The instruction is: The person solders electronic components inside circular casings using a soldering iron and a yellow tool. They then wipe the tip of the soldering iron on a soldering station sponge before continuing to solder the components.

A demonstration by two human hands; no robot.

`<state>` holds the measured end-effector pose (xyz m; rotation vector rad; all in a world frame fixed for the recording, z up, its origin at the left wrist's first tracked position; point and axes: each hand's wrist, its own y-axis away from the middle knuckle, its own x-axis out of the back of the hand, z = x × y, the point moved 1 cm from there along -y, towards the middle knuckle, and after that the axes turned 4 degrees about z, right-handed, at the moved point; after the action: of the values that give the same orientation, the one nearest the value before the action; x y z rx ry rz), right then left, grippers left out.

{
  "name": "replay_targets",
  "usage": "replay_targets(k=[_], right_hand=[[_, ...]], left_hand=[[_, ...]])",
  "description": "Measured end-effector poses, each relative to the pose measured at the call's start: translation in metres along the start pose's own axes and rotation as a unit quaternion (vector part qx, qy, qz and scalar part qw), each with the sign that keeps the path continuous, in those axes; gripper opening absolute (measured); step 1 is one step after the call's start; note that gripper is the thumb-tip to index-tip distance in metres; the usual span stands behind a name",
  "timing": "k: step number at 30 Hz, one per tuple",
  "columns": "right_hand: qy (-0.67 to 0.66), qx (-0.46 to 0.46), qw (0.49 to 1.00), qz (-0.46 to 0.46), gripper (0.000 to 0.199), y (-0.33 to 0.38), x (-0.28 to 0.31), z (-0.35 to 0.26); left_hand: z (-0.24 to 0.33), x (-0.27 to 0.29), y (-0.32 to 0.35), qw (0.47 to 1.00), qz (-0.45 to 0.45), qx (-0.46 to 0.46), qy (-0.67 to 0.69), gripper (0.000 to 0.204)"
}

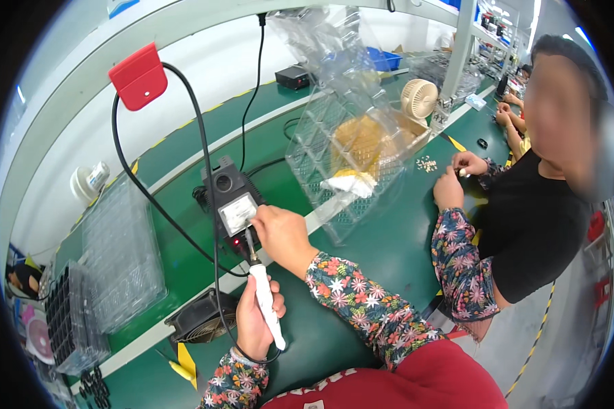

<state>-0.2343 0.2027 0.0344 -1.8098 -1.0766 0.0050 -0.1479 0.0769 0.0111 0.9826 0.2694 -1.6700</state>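
Note:
My left hand (251, 324) is wrapped around the white handle of a soldering iron (266, 305), whose metal tip points away from me. A black cord runs from the handle's near end. Just right of the tip is my right hand (284, 235), its fingers curled and pinched together; whatever they hold is hidden. Beyond both hands stands a dark soldering station (224, 183) with a lit red light. A whitish pad (237, 214) lies on top of it, close to my right fingertips.
A red cord hanger (138, 76) carries the looping black cable. Clear plastic trays (119, 249) stand left, and more clear trays (314, 153) lean ahead. A black fan (201, 317) sits near my left wrist. On the right, a co-worker's hands (454, 180) are near small pale pieces (426, 163).

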Motion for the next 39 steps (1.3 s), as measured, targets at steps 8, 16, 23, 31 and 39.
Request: replay_targets(k=[8, 16, 23, 31, 39], right_hand=[[-0.079, -0.066, 0.995, -0.005, 0.011, 0.001, 0.005, 0.001], [-0.065, -0.019, 0.998, -0.016, 0.012, 0.001, 0.002, 0.005], [-0.028, -0.007, 1.0, -0.012, 0.011, 0.001, 0.003, 0.001], [0.015, 0.043, 0.999, 0.002, 0.012, -0.001, 0.005, 0.004], [-0.01, 0.007, 1.0, 0.008, 0.012, 0.002, 0.0, 0.002]], left_hand=[[0.0, 0.001, -0.001, 1.0, -0.001, 0.001, -0.003, 0.036], [-0.003, -0.009, 0.001, 0.999, 0.031, -0.023, -0.026, 0.037], [-0.003, -0.008, 0.002, 0.998, 0.037, -0.028, -0.04, 0.028], [-0.003, -0.006, -0.003, 1.0, -0.012, 0.011, 0.003, 0.03], [-0.004, -0.002, 0.003, 1.0, -0.006, 0.003, 0.02, 0.034]])
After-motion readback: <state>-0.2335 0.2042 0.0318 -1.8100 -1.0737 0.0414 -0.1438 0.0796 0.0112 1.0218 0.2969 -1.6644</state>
